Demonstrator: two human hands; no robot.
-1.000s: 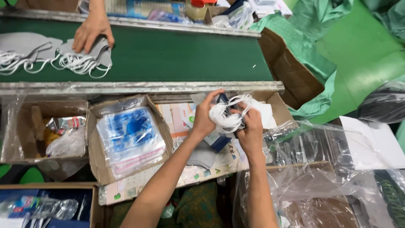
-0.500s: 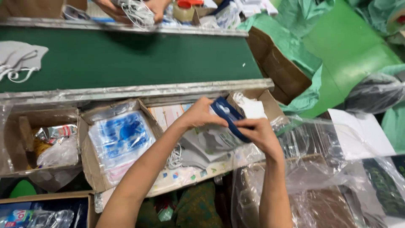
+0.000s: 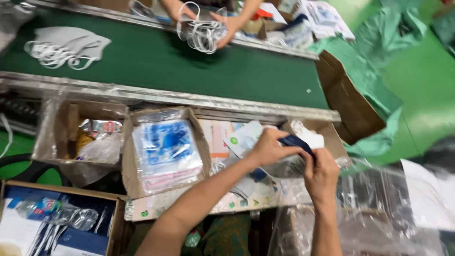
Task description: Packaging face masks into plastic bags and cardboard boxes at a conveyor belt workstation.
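1. Dark-blue packet (image 3: 296,142) is pinched between both hands, held over an open cardboard box (image 3: 327,130) just below the conveyor's metal rail (image 3: 166,97).
2. Left hand (image 3: 268,148) clasps the packet's left end, thumb and fingers closed over it; a clear plastic sleeve (image 3: 284,166) hangs beneath the grip.
3. Right hand (image 3: 321,173) grips the packet's right end from below, fingers curled up around its edge, so the packet spans the gap between the two hands.
4. Left of the hands stands a box of clear bags with blue print (image 3: 166,151), and further left a box with crumpled wrappers (image 3: 90,137).
5. On the green belt (image 3: 189,61) lies a pile of white masks (image 3: 66,45); across it, another person's hands (image 3: 222,23) hold a bundle of masks with loops (image 3: 201,33).
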